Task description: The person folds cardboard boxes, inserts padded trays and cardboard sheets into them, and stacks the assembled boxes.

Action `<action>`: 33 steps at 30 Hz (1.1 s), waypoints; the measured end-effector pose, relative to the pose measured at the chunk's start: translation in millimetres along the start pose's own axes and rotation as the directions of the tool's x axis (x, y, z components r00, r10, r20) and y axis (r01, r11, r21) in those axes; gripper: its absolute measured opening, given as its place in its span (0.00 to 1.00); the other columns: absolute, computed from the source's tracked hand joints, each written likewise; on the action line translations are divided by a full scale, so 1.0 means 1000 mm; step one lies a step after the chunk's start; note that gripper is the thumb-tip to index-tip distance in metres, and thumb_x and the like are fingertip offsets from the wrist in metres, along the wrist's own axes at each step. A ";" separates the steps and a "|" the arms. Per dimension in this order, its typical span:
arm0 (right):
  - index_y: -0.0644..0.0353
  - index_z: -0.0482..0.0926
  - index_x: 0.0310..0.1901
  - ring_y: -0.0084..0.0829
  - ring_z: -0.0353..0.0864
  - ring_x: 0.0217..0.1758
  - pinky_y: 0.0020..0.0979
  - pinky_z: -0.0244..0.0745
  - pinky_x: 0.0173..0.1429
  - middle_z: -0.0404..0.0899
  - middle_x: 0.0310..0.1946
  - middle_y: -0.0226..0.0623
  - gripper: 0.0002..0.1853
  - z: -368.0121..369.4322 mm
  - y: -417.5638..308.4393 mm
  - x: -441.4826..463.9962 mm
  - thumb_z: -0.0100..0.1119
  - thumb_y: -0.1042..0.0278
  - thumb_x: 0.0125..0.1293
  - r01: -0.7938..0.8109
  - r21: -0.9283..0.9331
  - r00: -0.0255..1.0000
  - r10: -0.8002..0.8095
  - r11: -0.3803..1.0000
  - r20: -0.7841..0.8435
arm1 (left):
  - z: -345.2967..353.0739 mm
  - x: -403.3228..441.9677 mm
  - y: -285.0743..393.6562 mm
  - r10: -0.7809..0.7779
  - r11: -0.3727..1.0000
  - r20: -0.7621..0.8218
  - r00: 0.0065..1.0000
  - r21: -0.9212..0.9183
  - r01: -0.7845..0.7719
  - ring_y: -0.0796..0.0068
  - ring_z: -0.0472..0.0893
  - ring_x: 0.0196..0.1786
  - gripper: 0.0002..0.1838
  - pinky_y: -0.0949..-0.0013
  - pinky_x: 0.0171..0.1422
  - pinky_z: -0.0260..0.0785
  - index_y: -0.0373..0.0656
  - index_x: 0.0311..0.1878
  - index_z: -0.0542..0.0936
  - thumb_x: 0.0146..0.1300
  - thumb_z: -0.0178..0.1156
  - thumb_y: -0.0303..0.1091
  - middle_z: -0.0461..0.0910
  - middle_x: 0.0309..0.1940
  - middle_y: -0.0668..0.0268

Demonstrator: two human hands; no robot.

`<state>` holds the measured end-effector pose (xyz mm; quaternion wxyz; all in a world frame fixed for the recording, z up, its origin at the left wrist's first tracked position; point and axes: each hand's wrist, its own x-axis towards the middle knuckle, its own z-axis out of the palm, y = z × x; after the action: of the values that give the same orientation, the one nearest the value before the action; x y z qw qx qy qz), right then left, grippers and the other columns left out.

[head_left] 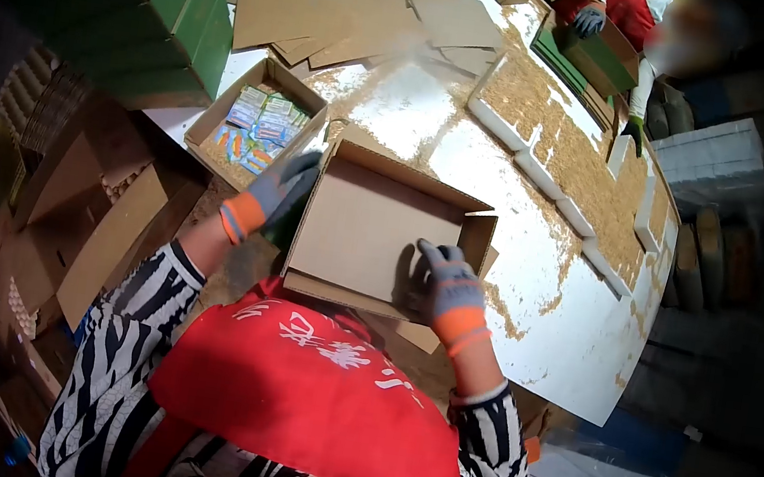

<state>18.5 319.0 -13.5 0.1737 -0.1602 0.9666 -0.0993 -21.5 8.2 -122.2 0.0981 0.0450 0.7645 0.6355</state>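
Observation:
An open cardboard box [378, 228] lies at the table's near edge, with nothing inside but my fingers. My left hand [283, 191], in a grey and orange glove, is at the box's left side with fingers extended; nothing shows in it. My right hand [446, 282], gloved alike, reaches over the box's near right part, fingers apart and slightly bent, holding nothing visible. Behind my left hand stands a smaller carton [197, 130] with colourful packets [261, 129] in it.
Green boxes [168, 23] are stacked at the upper left. Flat cardboard sheets [334, 22] lie at the back of the white table [571, 353]. White-edged trays of brown shavings [568, 167] stand on the right. Another person's gloved hand [589, 21] rests on a green box.

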 end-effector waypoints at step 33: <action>0.62 0.60 0.68 0.33 0.68 0.63 0.36 0.67 0.64 0.69 0.61 0.37 0.30 0.087 0.115 0.017 0.50 0.54 0.71 0.094 0.995 0.995 -0.035 0.023 -0.093 | 0.063 -0.018 0.064 -0.158 0.985 -0.168 0.973 0.044 0.168 0.64 0.69 0.66 0.50 0.66 0.70 0.61 0.38 0.71 0.60 0.51 0.71 0.55 0.68 0.65 0.53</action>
<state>3.6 408.1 -127.1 0.2110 -0.0352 0.6183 -0.7563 5.3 78.0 -68.5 0.0856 -0.0674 0.7892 0.6044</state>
